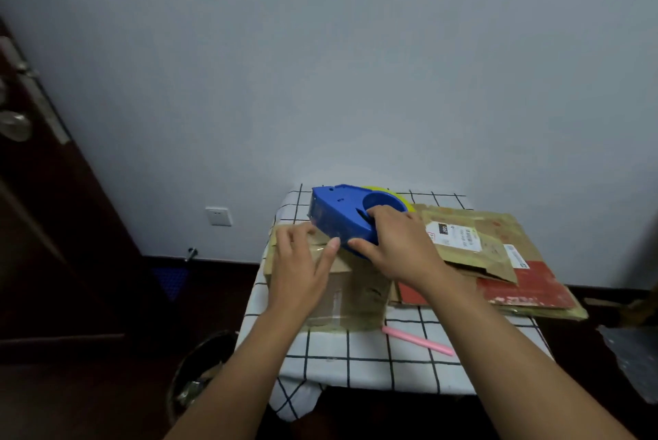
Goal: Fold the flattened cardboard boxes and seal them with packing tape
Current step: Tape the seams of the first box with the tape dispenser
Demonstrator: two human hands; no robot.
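right grip clamped on tape dispenser atop box; left grip flat, fingers apart, pressing box

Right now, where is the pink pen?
The pink pen lies on the checked tablecloth, near its front edge, just right of the box and under the right forearm.

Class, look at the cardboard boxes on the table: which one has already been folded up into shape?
The cardboard box under the left hand, at the table's left side. It stands as a box; the flattened boxes to its right lie stacked flat.
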